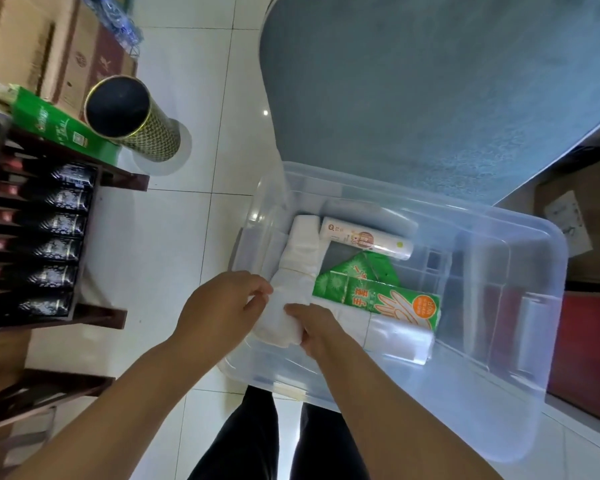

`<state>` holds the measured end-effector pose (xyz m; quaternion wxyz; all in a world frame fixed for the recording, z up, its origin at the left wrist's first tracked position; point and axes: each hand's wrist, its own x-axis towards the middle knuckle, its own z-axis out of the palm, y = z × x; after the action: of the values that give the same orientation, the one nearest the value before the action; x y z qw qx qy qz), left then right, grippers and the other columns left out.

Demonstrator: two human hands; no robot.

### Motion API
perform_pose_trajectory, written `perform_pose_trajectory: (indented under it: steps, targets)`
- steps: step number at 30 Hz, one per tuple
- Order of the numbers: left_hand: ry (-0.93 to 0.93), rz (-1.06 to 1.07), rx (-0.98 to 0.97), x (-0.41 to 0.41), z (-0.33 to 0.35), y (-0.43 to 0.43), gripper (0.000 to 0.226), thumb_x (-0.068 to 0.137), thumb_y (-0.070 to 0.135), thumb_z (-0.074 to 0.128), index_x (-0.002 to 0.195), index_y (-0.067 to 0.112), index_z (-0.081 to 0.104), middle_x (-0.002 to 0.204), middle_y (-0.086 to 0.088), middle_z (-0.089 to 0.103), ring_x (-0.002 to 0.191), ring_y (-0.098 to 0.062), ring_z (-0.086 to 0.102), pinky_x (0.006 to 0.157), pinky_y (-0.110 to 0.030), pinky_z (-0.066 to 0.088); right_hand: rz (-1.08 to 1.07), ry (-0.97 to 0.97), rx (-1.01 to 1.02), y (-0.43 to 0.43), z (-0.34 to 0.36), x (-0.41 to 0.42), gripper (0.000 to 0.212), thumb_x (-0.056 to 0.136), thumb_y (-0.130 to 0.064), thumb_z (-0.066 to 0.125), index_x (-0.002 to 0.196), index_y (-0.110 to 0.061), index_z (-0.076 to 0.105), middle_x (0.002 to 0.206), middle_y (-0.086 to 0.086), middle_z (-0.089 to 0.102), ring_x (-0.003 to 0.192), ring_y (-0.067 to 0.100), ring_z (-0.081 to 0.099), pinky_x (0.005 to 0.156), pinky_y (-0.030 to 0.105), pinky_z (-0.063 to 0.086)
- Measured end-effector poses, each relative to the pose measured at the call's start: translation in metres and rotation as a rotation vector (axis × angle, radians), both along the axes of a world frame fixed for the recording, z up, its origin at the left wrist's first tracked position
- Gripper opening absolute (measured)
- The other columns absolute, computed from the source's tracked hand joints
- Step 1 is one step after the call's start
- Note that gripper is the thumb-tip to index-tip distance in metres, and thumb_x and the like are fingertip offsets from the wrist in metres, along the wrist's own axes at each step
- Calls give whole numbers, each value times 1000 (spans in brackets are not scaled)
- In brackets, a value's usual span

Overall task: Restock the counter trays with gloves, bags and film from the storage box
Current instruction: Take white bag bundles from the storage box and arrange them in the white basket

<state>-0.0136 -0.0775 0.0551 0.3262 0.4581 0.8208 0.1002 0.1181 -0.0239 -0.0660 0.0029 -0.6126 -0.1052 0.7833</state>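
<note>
A clear plastic storage box (pixel 520 393) stands open on the floor in front of me. Inside lie a long bundle of white bags (pixel 300 258), a white film roll (pixel 366 239), a green glove pack (pixel 378 296) and a clear plastic roll (pixel 400 337). My left hand (pixel 222 303) pinches the near end of the white bag bundle from the left. My right hand (pixel 317 329) grips the same end from the right, just above the box's near-left corner.
A grey-blue lid (pixel 430 81) leans up behind the box. To the left stand a dark wooden rack (pixel 94 244) of black cans, a green box (pixel 59 126) and a gold-patterned tube (pixel 136 116). Cardboard cartons (pixel 49 46) sit far left; a red cabinet (pixel 589 348) is right.
</note>
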Motion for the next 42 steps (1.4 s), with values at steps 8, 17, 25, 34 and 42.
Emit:
perform_pose_trajectory:
  steps: [8, 17, 25, 34, 42]
  targets:
    - [-438, 476, -155, 38, 3, 25, 43, 91, 25, 54, 130, 12, 45, 118, -2, 55, 105, -23, 55, 91, -31, 42, 221, 335, 203, 23, 91, 73, 38, 73, 1, 65, 109, -9, 61, 96, 5, 71, 87, 19, 68, 72, 29, 56]
    - [-839, 842, 170, 52, 23, 55, 20, 83, 5, 63, 103, 8, 64, 92, -5, 70, 79, -20, 66, 64, -23, 56, 496, 302, 531, 36, 97, 99, 25, 80, 3, 66, 94, -18, 67, 84, -2, 71, 77, 7, 65, 72, 17, 52]
    - [-464, 740, 248, 11, 8, 53, 19, 79, 25, 70, 93, 24, 57, 94, 6, 65, 83, -13, 63, 67, -29, 50, 1009, -361, 800, 64, -10, 144, 39, 88, -12, 59, 126, -5, 52, 132, 14, 55, 121, 27, 51, 101, 32, 38]
    - [-317, 719, 262, -1, -16, 43, 19, 65, 40, 68, 81, 37, 57, 84, 15, 66, 75, -6, 64, 61, -22, 45, 1568, -472, 1034, 61, -63, 132, 46, 84, -33, 62, 123, -13, 48, 125, 11, 52, 112, 29, 47, 89, 39, 42]
    - [-338, 680, 274, 3, -11, 43, 23, 73, 32, 71, 92, 25, 60, 88, 9, 67, 79, -13, 65, 64, -26, 46, 1408, -383, 940, 64, -43, 142, 29, 88, -35, 57, 114, -22, 62, 116, 4, 64, 106, 23, 58, 82, 31, 47]
